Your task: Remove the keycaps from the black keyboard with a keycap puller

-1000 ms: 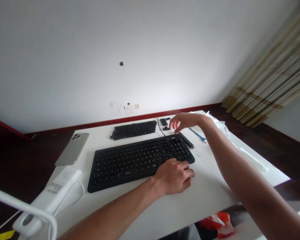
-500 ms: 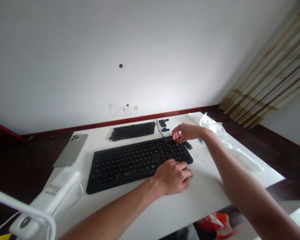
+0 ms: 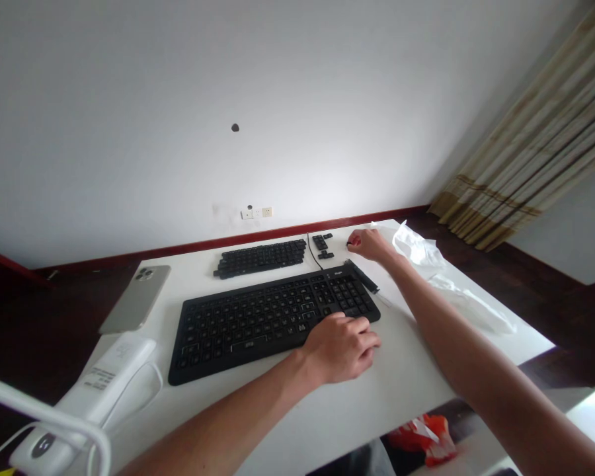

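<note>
A black keyboard, with the caps gone from its keys, lies on the white table. My left hand is closed over its near right edge, fingers curled, the fingertips partly hidden. Past the keyboard's far right corner, my right hand is low over the table with fingers pinched on a small dark keycap. Rows of loose keycaps lie together behind the keyboard. Smaller groups of keycaps sit left of my right hand. Beside the keyboard's right edge lies a thin dark tool with thin wire ends.
A phone lies face down at the left, with a white power strip and its cable nearer me. White crumpled plastic covers the table's right side. The keyboard cable runs back between the keycap groups.
My right hand has moved from the keyboard's upper right corner to the table beyond it, carrying a small dark keycap. My left hand stays on the keyboard's near edge.
</note>
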